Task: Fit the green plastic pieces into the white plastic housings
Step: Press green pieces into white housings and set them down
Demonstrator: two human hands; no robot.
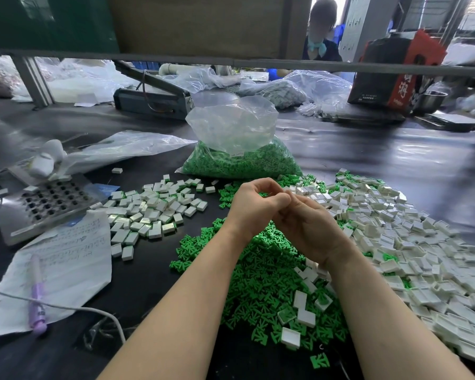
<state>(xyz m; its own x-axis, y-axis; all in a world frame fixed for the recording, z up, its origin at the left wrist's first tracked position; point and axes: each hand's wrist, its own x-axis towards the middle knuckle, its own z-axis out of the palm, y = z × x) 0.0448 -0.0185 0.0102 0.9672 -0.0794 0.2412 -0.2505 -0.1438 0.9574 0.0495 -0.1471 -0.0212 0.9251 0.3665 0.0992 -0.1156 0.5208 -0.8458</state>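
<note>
Green plastic pieces [258,272] lie heaped directly beneath the hands, white plastic housings [412,237] banked to their right, both within easy reach, presumably for quick picking. Left hand [254,205] and right hand [307,223] meet above the heap, fingers curled together; whatever they pinch is hidden, so I cannot tell. Finished-looking housings [154,212] collect to the left, a bag of green stock [239,160] beyond. Bare bench [395,157] opens farther out.
</note>
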